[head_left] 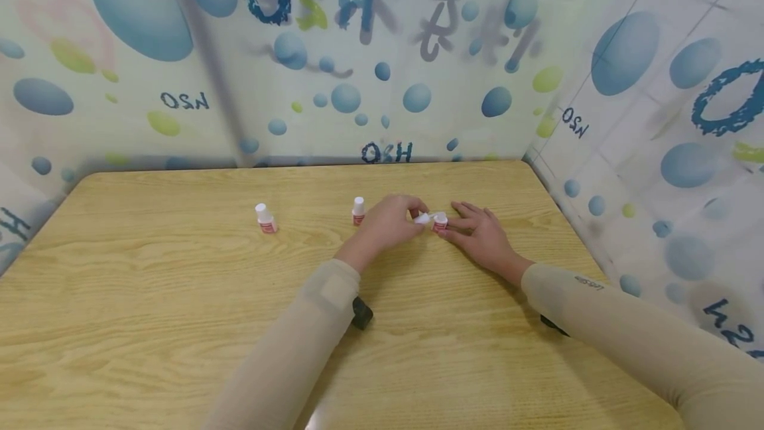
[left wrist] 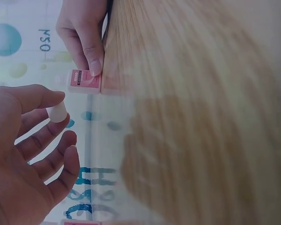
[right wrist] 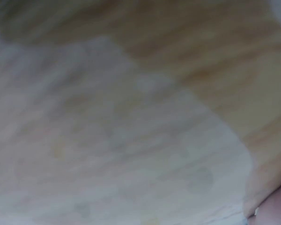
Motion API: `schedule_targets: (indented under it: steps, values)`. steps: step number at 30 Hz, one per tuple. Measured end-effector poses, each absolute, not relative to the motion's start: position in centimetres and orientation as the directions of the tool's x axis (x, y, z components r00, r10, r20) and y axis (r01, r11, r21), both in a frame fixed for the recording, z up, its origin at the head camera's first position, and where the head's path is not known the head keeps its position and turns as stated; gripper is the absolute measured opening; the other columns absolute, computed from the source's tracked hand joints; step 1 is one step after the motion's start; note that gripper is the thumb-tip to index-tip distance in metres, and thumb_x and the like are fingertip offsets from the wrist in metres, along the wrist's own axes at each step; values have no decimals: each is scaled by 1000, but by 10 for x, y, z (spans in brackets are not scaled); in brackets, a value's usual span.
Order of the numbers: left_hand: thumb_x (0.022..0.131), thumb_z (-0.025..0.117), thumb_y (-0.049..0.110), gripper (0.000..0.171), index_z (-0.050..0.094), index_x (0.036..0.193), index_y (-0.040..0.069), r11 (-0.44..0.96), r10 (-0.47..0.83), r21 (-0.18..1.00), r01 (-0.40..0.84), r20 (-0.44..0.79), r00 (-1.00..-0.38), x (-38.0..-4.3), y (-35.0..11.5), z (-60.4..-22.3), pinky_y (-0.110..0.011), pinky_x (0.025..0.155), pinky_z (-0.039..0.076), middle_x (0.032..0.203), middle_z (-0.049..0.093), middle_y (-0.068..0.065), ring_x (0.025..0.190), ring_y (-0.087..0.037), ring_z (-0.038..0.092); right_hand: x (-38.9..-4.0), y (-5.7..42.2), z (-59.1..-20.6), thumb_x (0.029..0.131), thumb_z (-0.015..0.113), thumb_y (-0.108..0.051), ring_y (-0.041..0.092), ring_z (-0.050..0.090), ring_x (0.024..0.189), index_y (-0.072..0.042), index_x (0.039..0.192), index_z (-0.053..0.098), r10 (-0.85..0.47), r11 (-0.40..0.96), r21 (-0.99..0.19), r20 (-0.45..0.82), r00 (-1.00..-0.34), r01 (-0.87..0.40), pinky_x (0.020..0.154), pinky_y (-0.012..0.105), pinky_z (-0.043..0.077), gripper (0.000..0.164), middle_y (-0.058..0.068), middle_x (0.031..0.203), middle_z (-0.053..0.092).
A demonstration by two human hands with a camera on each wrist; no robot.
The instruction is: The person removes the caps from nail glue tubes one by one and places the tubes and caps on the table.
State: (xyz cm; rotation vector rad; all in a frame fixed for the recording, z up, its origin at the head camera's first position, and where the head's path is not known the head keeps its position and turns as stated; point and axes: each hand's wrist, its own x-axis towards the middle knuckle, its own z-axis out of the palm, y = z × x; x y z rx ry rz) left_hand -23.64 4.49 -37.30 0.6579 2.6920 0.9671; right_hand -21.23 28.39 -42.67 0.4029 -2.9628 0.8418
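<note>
roomy table (head_left: pixel 131 297), far edge (head_left: pixel 310 168) beyond both pinches: left grip (head_left: pixel 390 221) on cap (head_left: pixel 422 218), right grip (head_left: pixel 485 239) on bottle (head_left: pixel 440 222)

Through the head view I see a wood-grain table (head_left: pixel 149 297) spread wide in front of me. A pale sheet (head_left: pixel 233 95) rises along its far edge, printed with blue spots (head_left: pixel 346 98), green spots (head_left: pixel 164 123) and lettering (head_left: pixel 386 152) that I read backwards. I can make out a dark slanting stripe (head_left: pixel 205 58) towards its left. A white-capped left bottle (head_left: pixel 266 219) and a similar middle bottle (head_left: pixel 358 212) stand well apart on the wood, both with reddish labels.
</note>
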Motion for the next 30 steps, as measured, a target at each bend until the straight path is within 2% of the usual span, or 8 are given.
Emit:
schedule_targets:
  steps: [6,14,21,30]
  values:
    - [100,73,23,28,74,128,19,684,476,650,331,-54,-878,-238,42,-376,-32,74,51,109,70,1,87,-18,62,-212,283,-425,100,75,-33,40,37,159,-13,134,74,-246,820,-507,107,-963,-266,129,70,14,39,16,166,46]
    - [101,72,22,21,71,122,18,669,449,702,245,-118,-886,-241,48,-376,-37,93,54,119,71,-1,104,-21,63,-212,283,-425,100,75,-33,39,36,159,-13,134,74,-244,816,-515,105,-964,-263,129,70,13,39,16,166,46]
    - [96,79,15,16,72,111,13,619,395,773,139,-154,-906,-247,56,-381,-34,85,51,109,69,-4,98,-22,60,-213,284,-427,100,76,-33,40,37,159,-13,132,76,-234,815,-518,115,-965,-259,129,69,13,38,16,166,47]
    - [92,82,12,15,75,105,9,622,388,771,136,-153,-909,-252,61,-390,-31,83,49,100,69,-5,92,-19,59,-214,284,-427,101,75,-34,40,37,159,-12,133,75,-235,825,-503,107,-966,-257,130,69,13,39,17,166,47]
